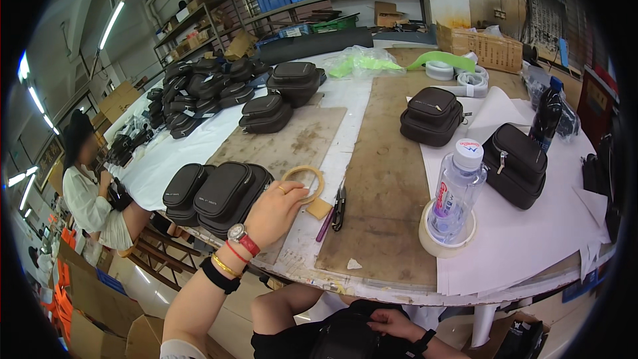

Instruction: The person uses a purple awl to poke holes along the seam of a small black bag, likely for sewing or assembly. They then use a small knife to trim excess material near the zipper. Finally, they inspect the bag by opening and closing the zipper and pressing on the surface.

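Note:
My left hand (279,209), with a watch and bracelets at the wrist, reaches over the near table edge. Its fingers are closed on the lower rim of a tan roll of tape (321,178); the fingertips are partly hidden. A small yellowish block (319,209) lies against the roll. Just right of it are a purple pen (323,229) and black-handled snips (339,209). Two small black bags (226,194) (185,189) stand left of this hand. In my lap, my right hand (393,325) grips the edge of another black bag (345,336).
A water bottle (454,193) stands inside a white tape roll (428,242). Black bags (432,116) (515,166) and a dark bottle (546,114) stand at right. Many bags (206,86) are heaped far left. A person (90,186) sits beyond the table's left side.

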`<state>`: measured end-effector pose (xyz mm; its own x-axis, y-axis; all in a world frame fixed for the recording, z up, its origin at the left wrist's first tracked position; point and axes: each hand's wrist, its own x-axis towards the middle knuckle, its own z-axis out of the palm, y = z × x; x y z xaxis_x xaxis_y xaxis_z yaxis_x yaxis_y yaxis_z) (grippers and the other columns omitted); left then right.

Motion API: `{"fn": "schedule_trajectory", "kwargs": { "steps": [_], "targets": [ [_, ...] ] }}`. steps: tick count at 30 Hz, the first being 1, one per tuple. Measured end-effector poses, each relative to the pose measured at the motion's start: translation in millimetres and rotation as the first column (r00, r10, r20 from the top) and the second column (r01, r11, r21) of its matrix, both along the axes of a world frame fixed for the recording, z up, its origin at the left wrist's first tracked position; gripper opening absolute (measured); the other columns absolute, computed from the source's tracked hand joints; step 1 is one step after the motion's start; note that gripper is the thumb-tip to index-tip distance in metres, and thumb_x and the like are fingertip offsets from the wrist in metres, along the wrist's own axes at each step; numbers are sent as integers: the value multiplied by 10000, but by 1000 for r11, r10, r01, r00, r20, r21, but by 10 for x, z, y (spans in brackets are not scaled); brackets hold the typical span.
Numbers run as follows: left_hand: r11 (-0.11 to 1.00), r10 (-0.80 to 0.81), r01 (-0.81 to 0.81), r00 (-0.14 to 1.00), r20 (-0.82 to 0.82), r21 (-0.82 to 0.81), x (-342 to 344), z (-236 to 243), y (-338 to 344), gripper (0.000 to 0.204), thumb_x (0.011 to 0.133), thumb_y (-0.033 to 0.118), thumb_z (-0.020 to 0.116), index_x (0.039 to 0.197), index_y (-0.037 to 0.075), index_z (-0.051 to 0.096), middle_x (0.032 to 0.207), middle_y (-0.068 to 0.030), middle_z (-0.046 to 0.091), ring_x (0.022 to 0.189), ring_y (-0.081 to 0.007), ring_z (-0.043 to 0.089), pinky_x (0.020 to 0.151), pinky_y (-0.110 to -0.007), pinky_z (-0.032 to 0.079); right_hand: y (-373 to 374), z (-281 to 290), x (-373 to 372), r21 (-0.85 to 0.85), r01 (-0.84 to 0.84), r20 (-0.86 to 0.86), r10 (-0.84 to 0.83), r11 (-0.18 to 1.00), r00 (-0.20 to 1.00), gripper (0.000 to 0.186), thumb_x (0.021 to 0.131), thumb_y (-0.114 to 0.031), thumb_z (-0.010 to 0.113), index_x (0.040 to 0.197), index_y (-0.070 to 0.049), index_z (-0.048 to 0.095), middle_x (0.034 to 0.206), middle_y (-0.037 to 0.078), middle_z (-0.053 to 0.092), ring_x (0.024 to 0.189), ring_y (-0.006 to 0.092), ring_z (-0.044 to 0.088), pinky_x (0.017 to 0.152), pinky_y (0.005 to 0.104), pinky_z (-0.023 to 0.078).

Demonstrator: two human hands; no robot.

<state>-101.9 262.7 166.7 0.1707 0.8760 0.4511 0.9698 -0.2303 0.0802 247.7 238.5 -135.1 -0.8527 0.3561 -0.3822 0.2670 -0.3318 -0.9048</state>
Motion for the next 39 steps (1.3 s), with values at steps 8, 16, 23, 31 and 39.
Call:
{"fn": "schedule_trajectory", "kwargs": {
  "steps": [8,16,23,31,39],
  "targets": [
    [985,153,-159,984,95,68,33,93,-10,104,883,101,670,970,51,700,956,-108,665,945,-326,611,836,-410,514,11,-16,13,0,-7,-8,7,1000,1000,222,955,-243,724,1060,-67,641,901,-42,665,774,42,602,626,210,493],
    [988,-105,94,991,87,119,669,135,-529,241,840,92,720,1078,92,680,1163,-104,665,1017,-317,623,861,-413,508,-72,135,-16,210,77,39,-88,975,995,238,933,-270,748,1016,-61,669,812,-19,658,699,53,577,600,230,481],
    [983,182,-179,892,413,-47,1035,-796,-2079,305,914,177,704,1189,56,655,1258,-102,626,1171,-286,585,986,-372,448,-536,1267,-442,621,89,-254,92,779,963,277,897,-267,772,978,-23,666,787,64,624,668,172,592,602,304,476],
    [974,202,-161,292,935,-160,1097,-1496,-3104,280,970,235,668,1133,8,660,1279,-134,621,1212,-242,578,1054,-340,425,-917,1915,-865,903,61,-223,343,426,913,241,899,-263,732,995,-50,669,879,100,644,801,301,663,681,371,527],
    [966,87,-233,-123,989,-114,1178,-1415,-3348,320,1043,252,557,1110,-30,694,1138,-62,649,1095,-168,590,984,-281,436,-1395,2096,-1129,916,140,-285,362,376,888,216,848,-208,776,914,-32,670,818,119,617,727,301,646,638,359,525]
  ]
}}
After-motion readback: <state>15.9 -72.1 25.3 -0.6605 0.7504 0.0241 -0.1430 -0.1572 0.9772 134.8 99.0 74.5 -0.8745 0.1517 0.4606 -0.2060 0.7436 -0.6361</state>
